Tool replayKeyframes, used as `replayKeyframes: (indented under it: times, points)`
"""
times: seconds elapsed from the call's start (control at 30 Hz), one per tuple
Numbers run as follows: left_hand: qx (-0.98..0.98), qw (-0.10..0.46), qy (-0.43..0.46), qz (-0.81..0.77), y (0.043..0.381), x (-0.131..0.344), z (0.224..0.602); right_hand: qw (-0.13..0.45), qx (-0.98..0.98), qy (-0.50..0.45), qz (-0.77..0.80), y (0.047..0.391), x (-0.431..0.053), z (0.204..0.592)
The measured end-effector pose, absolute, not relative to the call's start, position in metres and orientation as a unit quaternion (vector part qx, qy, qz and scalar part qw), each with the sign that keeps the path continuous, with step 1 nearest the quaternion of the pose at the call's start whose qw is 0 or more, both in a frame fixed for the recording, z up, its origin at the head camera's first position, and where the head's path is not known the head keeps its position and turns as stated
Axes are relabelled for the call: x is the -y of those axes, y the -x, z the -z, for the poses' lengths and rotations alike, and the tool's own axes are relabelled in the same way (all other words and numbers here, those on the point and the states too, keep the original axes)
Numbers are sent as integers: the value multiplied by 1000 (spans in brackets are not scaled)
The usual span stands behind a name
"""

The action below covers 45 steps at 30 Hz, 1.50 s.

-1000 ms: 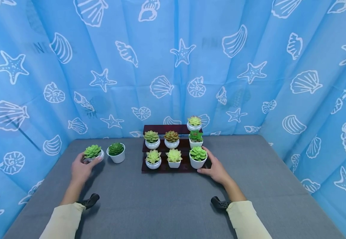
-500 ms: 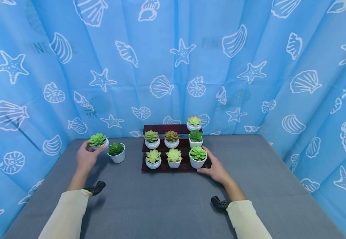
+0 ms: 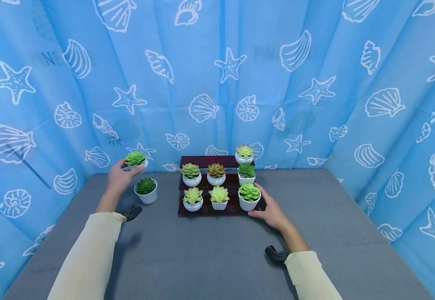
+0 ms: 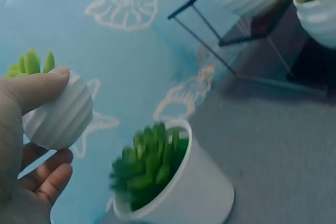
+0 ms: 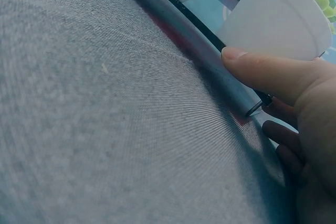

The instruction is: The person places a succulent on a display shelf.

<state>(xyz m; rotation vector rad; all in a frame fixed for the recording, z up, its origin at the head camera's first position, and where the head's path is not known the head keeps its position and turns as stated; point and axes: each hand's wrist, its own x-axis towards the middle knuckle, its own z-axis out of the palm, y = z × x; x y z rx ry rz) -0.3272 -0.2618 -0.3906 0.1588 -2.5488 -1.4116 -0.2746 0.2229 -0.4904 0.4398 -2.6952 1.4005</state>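
Observation:
In the head view my left hand (image 3: 121,177) grips a small potted succulent (image 3: 135,158) with bright green leaves, lifted above the table. The left wrist view shows its ribbed white pot (image 4: 60,114) between thumb and fingers. Just below it a darker green succulent in a smooth white pot (image 3: 147,197) stands on the table. At the right end of the dark red tiered stand (image 3: 206,211), my right hand (image 3: 273,212) holds the lower corner. Its thumb (image 5: 252,66) lies on the black front rail, beside a white potted succulent (image 3: 248,203); the other fingers curl past the stand's end.
Several potted succulents fill the stand's lower two tiers, including a reddish one (image 3: 216,174). One pale green succulent (image 3: 244,154) sits at the right of the top tier (image 3: 207,161). A blue seashell curtain (image 3: 202,75) hangs behind the grey table (image 3: 202,258).
My left hand has raised the bright green succulent and carried it right and away from me, behind the darker one. The right hand has stayed at the stand's corner.

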Motion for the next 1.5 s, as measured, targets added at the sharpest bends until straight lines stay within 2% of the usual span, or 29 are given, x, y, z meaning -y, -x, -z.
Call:
replayKeyframes:
  times: [0.43, 0.7, 1.1, 1.5]
  points:
    - [881, 53, -4, 470, 348, 207, 367, 31, 876, -142, -461, 275, -223, 491]
    - [869, 38, 9, 494, 356, 178, 370, 29, 877, -136, -460, 275, -225, 492]
    - [849, 48, 14, 526, 364, 145, 374, 36, 875, -147, -460, 275, -225, 492]
    - [852, 69, -45, 518, 358, 131, 379, 35, 877, -146, -456, 275, -224, 491]
